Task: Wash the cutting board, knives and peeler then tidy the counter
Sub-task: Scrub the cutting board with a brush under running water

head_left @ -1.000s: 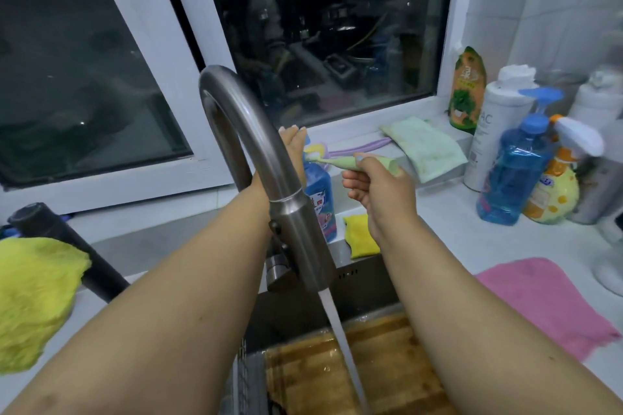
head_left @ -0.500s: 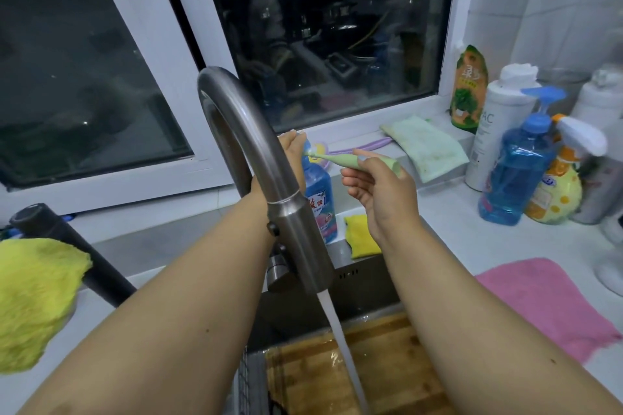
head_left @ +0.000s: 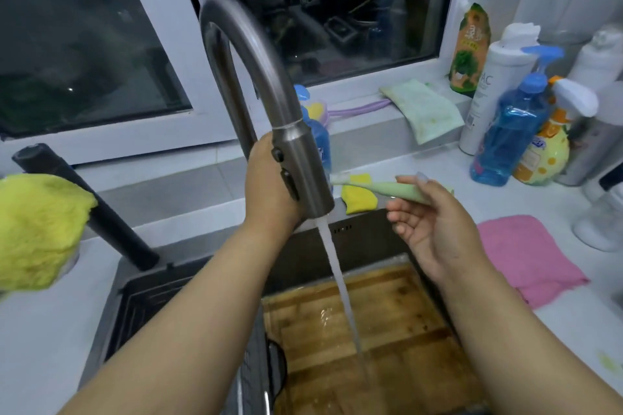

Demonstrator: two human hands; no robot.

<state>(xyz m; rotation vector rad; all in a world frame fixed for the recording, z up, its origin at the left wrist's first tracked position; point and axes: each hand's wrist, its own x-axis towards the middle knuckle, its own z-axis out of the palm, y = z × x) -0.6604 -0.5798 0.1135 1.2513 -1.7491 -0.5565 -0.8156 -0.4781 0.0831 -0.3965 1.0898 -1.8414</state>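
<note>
Wooden cutting board point(head_left: 364, 344) lies flat in the sink point(head_left: 141, 300), below both hands, water from the steel faucet point(head_left: 269, 104) striking it. Left hand point(head_left: 269, 189) grips the faucet's spray head; right hand point(head_left: 435, 222) pinches a pale green brush point(head_left: 387, 186) just right of the faucet. Farther right lies a fuzzy pink cloth point(head_left: 526, 256)

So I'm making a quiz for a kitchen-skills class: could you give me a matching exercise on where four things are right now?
Things:
1. cutting board
2. green brush
3. pink cloth
4. left hand

Places:
A. on the counter right of the sink
B. gripping the faucet head
C. in the sink under the running water
D. held in the right hand

Pairs: 1-C, 2-D, 3-A, 4-B
</note>
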